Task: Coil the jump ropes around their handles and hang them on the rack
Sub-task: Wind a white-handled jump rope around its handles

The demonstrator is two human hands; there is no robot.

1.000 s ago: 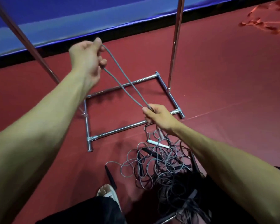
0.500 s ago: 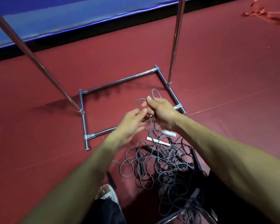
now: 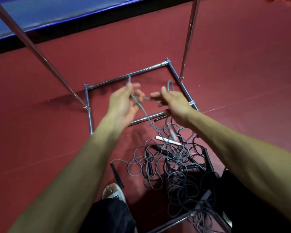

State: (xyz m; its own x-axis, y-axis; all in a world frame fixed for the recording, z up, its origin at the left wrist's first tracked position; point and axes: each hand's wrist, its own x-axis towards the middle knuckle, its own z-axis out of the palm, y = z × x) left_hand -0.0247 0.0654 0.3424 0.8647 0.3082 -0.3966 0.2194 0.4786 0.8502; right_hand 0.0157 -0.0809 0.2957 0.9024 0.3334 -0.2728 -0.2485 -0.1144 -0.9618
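The left hand (image 3: 123, 103) and right hand (image 3: 173, 103) both pinch the thin grey jump-rope cord (image 3: 145, 115); it slants toward five o'clock to its slim white handle (image 3: 172, 134), nearer the right hand.

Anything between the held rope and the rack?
Nothing solid. The grey rope in left hand and right hand hangs down to the tangled pile and may snag; top bar of the rack is out of view.
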